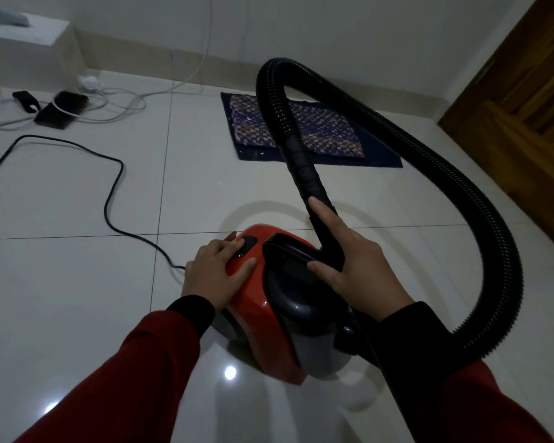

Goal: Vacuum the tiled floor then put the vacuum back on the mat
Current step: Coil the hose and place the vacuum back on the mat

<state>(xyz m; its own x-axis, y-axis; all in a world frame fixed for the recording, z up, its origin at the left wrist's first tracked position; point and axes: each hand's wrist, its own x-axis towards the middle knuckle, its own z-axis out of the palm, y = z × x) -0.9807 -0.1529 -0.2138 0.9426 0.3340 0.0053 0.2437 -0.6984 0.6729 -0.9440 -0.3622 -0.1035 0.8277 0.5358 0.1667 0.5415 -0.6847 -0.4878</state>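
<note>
A red and dark grey canister vacuum [269, 302] stands on the glossy white tiled floor [77, 282] just in front of me. My left hand [219, 270] lies flat on its red top, fingertips on the black button. My right hand [355, 260] grips the black nozzle tube [304, 167] of the hose, forefinger stretched along it, beside the vacuum's carry handle. The ribbed black hose [480, 219] loops up and round to the right. A dark blue patterned mat [317, 132] lies on the floor beyond the vacuum, near the wall.
The vacuum's black power cord [112, 199] snakes across the tiles to the left. White cables and dark gadgets [61, 110] clutter the far left by a white block. A wooden door [525, 100] stands at the right.
</note>
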